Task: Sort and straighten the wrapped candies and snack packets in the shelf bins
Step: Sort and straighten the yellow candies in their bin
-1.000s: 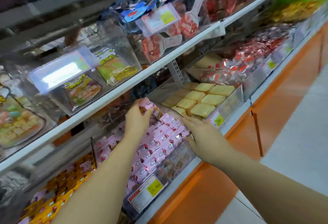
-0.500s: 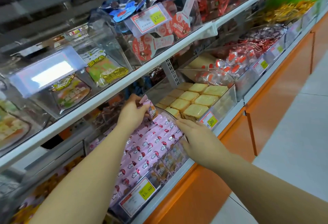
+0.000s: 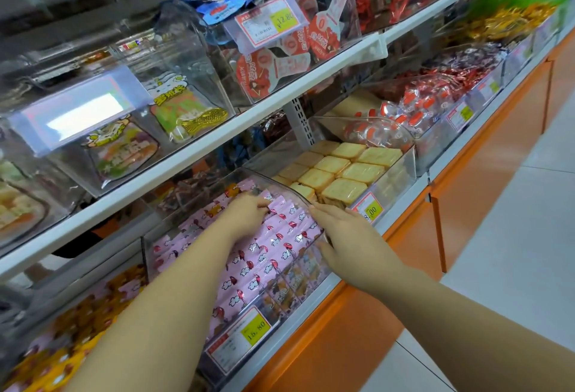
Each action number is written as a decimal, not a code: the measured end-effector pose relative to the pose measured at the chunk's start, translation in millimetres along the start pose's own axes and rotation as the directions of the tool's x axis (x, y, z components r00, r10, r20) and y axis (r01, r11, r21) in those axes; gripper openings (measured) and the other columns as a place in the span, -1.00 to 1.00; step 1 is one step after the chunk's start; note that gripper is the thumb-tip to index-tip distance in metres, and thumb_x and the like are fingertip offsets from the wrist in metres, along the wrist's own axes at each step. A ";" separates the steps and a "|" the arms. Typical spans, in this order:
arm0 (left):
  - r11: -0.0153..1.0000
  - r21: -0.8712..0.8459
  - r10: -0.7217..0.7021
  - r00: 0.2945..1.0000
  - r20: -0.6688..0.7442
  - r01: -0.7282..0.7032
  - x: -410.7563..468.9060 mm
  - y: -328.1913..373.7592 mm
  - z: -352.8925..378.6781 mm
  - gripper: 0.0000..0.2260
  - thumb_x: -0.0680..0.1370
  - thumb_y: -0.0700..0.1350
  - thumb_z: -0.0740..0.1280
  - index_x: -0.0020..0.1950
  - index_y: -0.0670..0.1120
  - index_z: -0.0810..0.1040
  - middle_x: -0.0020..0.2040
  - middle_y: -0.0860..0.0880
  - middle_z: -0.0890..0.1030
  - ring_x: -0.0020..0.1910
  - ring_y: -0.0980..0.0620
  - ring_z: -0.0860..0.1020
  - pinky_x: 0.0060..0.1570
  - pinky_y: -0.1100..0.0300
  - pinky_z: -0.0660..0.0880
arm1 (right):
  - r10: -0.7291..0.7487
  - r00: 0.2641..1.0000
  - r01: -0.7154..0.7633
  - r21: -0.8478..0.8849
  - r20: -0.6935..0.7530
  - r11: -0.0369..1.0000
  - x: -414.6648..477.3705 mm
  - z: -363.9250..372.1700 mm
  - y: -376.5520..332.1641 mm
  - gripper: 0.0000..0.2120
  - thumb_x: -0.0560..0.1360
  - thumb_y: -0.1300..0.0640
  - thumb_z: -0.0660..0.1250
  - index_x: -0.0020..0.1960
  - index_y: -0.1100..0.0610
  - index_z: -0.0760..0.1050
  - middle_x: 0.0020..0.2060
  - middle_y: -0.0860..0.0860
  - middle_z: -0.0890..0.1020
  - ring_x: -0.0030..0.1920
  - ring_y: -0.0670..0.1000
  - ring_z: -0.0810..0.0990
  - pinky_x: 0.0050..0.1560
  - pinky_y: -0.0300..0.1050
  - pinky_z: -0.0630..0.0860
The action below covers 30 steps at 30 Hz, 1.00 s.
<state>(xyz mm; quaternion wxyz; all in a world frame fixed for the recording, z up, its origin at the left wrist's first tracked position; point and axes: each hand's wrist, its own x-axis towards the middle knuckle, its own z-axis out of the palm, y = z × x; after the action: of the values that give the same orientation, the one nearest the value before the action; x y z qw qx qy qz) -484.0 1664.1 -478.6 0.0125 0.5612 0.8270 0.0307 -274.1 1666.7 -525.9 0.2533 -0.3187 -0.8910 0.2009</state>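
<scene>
Rows of pink wrapped packets (image 3: 273, 256) lie in a clear plastic bin (image 3: 281, 180) on the lower shelf. My left hand (image 3: 245, 216) reaches into the back of that bin, its curled fingertips pinching the end of a pink packet in the rear row. My right hand (image 3: 351, 244) lies with straight fingers along the bin's right wall, and its thumb presses against the side of the pink rows. My left forearm hides the middle of the bin.
Yellow biscuit packets (image 3: 337, 174) fill the bin to the right, with red-and-white candies (image 3: 413, 105) beyond. Yellow and pink packets (image 3: 77, 326) sit in the bin to the left. The upper shelf (image 3: 217, 139) overhangs with clear bins. A price tag (image 3: 245, 334) fronts the pink bin.
My left hand has brought the raised pink packet down onto the rear row. My right hand has stayed at the bin's right wall. The view has shifted slightly right.
</scene>
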 end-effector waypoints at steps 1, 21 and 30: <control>0.997 -0.081 -0.014 0.999 -0.039 0.010 -1.8 -3.6 -2.9 -0.76 0.62 -0.19 0.15 0.20 -0.12 0.55 0.19 -0.10 0.55 0.06 -0.05 0.52 0.03 0.18 0.44 | -0.001 1.000 0.001 0.001 -0.004 1.000 0.2 0.5 0.1 -0.46 0.59 0.15 0.14 0.53 0.06 0.06 0.49 -0.08 0.17 0.47 -0.09 0.13 0.47 -0.14 -0.06; 0.945 -0.194 -0.308 0.916 -0.255 0.264 -7.5 -39.2 5.5 -0.93 0.62 -0.18 0.16 -0.03 -0.15 0.39 -0.19 -0.15 0.52 -0.26 -0.09 0.50 -0.29 0.08 0.47 | -0.021 0.996 0.020 -0.008 -0.092 1.000 3.7 10.1 4.4 -0.50 0.59 0.15 0.15 0.50 0.05 0.14 0.46 -0.08 0.25 0.44 -0.07 0.20 0.47 -0.09 -0.01; 0.891 -0.454 -0.329 0.697 -0.637 0.006 -47.9 -29.6 -22.1 -0.90 0.64 -0.13 0.14 0.00 -0.15 0.35 -0.23 -0.06 0.49 -0.33 -0.06 0.47 -0.41 0.16 0.25 | -0.022 0.984 0.015 -0.039 -0.180 0.999 0.4 10.2 -3.7 -0.50 0.53 0.17 0.26 0.45 0.11 0.27 0.40 0.04 0.34 0.38 0.08 0.32 0.40 0.00 0.16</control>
<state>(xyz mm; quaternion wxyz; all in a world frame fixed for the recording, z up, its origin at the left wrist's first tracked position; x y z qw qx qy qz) -494.9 1607.9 -459.1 -0.1786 0.4113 0.7916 0.4152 -282.0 1662.3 -531.9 0.3285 -0.3321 -0.8710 0.1521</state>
